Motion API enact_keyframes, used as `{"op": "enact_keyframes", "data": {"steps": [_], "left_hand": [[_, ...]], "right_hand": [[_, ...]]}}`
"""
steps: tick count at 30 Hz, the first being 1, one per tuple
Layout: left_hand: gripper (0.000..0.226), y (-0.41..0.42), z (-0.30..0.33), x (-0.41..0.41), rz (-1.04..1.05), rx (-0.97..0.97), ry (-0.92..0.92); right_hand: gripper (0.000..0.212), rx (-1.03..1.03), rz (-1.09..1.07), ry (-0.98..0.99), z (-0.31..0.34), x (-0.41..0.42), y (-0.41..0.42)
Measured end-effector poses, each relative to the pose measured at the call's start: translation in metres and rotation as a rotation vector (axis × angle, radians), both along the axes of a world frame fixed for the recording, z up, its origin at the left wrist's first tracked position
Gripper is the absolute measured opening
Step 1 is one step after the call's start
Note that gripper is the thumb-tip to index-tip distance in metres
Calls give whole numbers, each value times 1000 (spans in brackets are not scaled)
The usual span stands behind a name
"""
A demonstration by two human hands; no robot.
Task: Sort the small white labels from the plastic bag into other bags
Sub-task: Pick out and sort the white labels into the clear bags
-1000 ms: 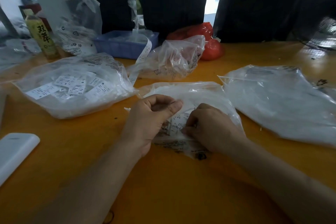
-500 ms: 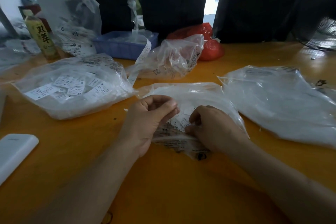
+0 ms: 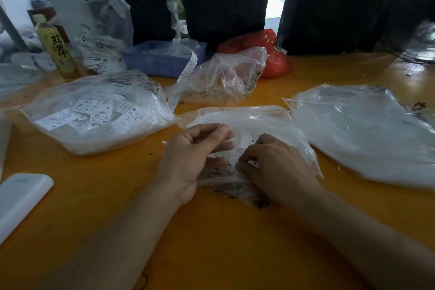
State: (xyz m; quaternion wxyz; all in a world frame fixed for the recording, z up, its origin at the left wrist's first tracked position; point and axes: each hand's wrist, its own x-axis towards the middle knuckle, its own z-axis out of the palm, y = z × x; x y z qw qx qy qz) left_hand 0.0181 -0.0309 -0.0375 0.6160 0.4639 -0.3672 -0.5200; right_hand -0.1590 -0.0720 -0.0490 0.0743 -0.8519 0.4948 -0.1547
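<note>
While both hands work at the mouth of the middle bag [image 3: 254, 120], the small white labels [image 3: 253, 140] lie inside it, just beyond the fingertips, a few printed slips showing through the film. The left hand [image 3: 188, 160] is curled, thumb and fingers pinching the near edge of the plastic and lifting it; the right hand [image 3: 277, 167] is bunched close beside it, its fingers [image 3: 247, 162] bent down onto the slips, though whether they pinch a label or only the film I cannot tell.

My guess at the risk: the film is thin, slack and crinkled, so it may cling to the fingers or fold shut over the opening, and the flat, light labels could stick together and come out in twos, or slide out onto the table [image 3: 211, 231].

To the left of the left hand sits a full bag [image 3: 98, 110], a soft bulging pillow of clear plastic holding many rectangular slips with size letters. To the right of the right hand lies a flatter milky bag [image 3: 364, 129]. Beyond the hands are a crumpled clear bag [image 3: 226, 77], a glossy red bag [image 3: 266, 49], a blue ribbed tray [image 3: 162, 59] and a yellow-green bottle [image 3: 58, 49]. The table is smooth and orange
</note>
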Motion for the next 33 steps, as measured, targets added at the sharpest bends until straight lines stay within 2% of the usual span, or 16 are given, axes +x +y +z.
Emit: {"op": "enact_keyframes", "data": {"steps": [6,9,13,15,20,21,24,26,28,30,33], "left_hand": [[16,0,0,1,-4,-24,-2],[17,-1,-2,2,23,-28,-26],[16,-2,-3,2,29,-26,-19],[16,-2,-4,2,29,-25,-15],[12,-3,-4,4,36,-18,37],[11,-4,-4,4,39,-21,46],[10,-4,-5,4,38,-33,50],[11,-4,-5,4,36,-31,31],[11,-4,-5,4,29,-28,17],[13,-3,-5,3,26,-27,17],[18,-3,-5,3,10,-21,47]], "right_hand": [[45,68,-63,5,-4,1,-3],[35,96,-87,-21,-4,2,-7],[9,133,-109,-104,-3,0,-11],[14,105,-114,-145,-2,-2,-11],[10,71,-112,-202,4,-5,-11],[12,83,-97,-166,4,-5,-11],[38,138,-72,-39,0,-4,-8],[35,138,-68,-35,0,-1,-8],[26,146,-63,-70,1,0,-9],[28,138,-83,-130,1,-2,-10],[26,149,-97,-374,4,-9,-10]]}}
